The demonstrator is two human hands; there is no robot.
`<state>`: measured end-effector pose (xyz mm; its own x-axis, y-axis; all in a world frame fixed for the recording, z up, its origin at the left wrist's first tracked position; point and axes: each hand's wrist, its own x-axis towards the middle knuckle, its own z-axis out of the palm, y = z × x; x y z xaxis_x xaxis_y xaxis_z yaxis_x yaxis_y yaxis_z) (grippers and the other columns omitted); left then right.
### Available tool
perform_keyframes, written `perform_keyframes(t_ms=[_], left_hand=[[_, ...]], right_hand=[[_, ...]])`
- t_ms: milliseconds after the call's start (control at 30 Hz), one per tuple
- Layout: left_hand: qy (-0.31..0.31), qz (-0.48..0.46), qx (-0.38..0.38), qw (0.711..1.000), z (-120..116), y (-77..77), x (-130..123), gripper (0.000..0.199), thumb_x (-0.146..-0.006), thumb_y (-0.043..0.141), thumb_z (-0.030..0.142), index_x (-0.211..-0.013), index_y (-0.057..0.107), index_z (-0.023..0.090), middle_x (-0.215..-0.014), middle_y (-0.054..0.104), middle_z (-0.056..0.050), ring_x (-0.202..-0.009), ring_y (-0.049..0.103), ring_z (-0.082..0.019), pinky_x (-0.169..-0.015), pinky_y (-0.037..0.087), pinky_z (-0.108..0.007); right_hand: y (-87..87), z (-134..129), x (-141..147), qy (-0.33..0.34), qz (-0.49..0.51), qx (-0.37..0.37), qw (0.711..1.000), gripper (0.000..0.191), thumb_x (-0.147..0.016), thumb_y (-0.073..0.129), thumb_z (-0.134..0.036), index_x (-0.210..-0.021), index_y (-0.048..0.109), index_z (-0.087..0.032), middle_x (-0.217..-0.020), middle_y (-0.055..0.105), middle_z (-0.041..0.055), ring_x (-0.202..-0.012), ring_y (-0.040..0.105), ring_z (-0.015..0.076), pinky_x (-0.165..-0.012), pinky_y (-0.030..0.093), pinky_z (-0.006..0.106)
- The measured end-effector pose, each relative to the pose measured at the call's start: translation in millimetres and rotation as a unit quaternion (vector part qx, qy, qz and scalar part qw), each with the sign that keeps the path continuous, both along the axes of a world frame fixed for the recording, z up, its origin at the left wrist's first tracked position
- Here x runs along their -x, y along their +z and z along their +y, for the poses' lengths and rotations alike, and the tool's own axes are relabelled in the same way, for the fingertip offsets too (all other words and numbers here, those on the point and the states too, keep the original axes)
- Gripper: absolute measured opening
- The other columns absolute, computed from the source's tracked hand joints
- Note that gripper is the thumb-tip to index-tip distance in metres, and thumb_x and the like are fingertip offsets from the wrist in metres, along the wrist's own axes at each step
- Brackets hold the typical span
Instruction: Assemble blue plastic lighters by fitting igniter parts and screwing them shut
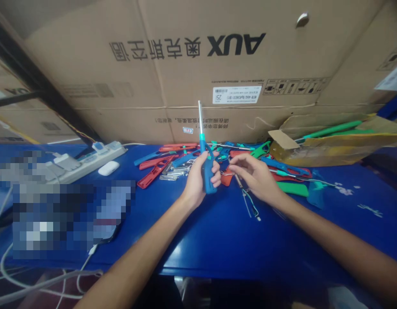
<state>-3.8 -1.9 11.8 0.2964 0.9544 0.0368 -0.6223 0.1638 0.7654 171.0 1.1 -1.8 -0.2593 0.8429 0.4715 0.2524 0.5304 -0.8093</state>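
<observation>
My left hand [200,180] is wrapped around the blue handle of a long-nosed lighter [208,174], its metal tube pointing up and a green collar at the tube's base. To the right, my right hand [254,174] pinches thumb and fingers together at the top of a thin rod-like part with wires [239,182]. The wires hang below the fingers over the table, and a small pale tip shows at their end. What exactly sits between the fingertips is too small to make out. Behind both hands lies a heap of red, blue and green lighter casings [156,171].
An open carton [333,150] with green pieces inside stands at the right. On the left are a white power strip [89,161], a white earphone case [108,168] and a blurred phone [113,210] with a cable. A large cardboard box [172,86] walls off the blue table's back.
</observation>
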Motion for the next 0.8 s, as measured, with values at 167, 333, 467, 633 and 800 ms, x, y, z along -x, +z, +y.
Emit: perform_keyframes(t_ms=[167, 333, 467, 633, 800], left_hand=[[0.094, 0.014, -0.060, 0.994, -1.7, -3.6, -6.5, 0.029, -0.100, 0.048, 0.044, -0.103, 0.057, 0.017, -0.062, 0.049, 0.003, -0.054, 0.052, -0.013, -0.056, 0.047, -0.025], [0.150, 0.042, -0.055, 0.986, -4.6, -6.7, -8.2, 0.041, -0.099, 0.048, 0.054, -0.082, 0.057, 0.017, -0.060, 0.050, 0.002, -0.049, 0.044, -0.010, -0.048, 0.037, -0.022], [0.143, 0.049, -0.032, 0.988, -10.0, -4.1, -9.6, 0.046, -0.098, 0.047, 0.058, -0.079, 0.057, 0.017, -0.058, 0.049, 0.002, -0.047, 0.042, -0.010, -0.046, 0.035, -0.022], [0.151, 0.044, -0.033, 0.987, -20.5, 0.3, -15.7, 0.040, -0.096, 0.052, 0.056, -0.098, 0.061, 0.017, -0.061, 0.051, 0.003, -0.051, 0.045, -0.011, -0.051, 0.040, -0.022], [0.142, 0.043, -0.043, 0.988, -24.4, -0.7, -18.0, 0.041, -0.100, 0.047, 0.052, -0.084, 0.061, 0.017, -0.058, 0.050, 0.002, -0.050, 0.045, -0.011, -0.052, 0.040, -0.022]], right_hand=[[-15.3, -20.1, 2.1, -0.001, 0.130, 0.087, 0.988, 0.015, -0.084, 0.076, -0.030, -0.087, 0.066, -0.021, -0.082, 0.070, 0.0012, -0.067, 0.068, 0.0142, -0.060, 0.057, 0.027], [-9.2, -44.7, 16.7, -0.012, 0.072, -0.044, 0.996, 0.009, -0.087, 0.073, -0.016, -0.091, 0.071, -0.024, -0.090, 0.075, 0.0007, -0.080, 0.072, 0.0152, -0.072, 0.060, 0.030], [1.5, -52.0, 22.3, -0.002, 0.012, -0.177, 0.984, 0.018, -0.089, 0.069, -0.007, -0.094, 0.074, -0.023, -0.091, 0.077, 0.0026, -0.086, 0.073, 0.0169, -0.080, 0.059, 0.034], [5.7, -52.7, 24.3, -0.010, 0.020, -0.211, 0.977, 0.021, -0.088, 0.068, -0.004, -0.094, 0.074, -0.023, -0.088, 0.079, 0.0024, -0.082, 0.074, 0.0172, -0.075, 0.059, 0.034], [8.3, -54.8, 23.8, -0.008, -0.001, -0.239, 0.971, 0.025, -0.089, 0.066, -0.004, -0.097, 0.075, -0.025, -0.090, 0.080, 0.0023, -0.080, 0.074, 0.0175, -0.073, 0.059, 0.035]])
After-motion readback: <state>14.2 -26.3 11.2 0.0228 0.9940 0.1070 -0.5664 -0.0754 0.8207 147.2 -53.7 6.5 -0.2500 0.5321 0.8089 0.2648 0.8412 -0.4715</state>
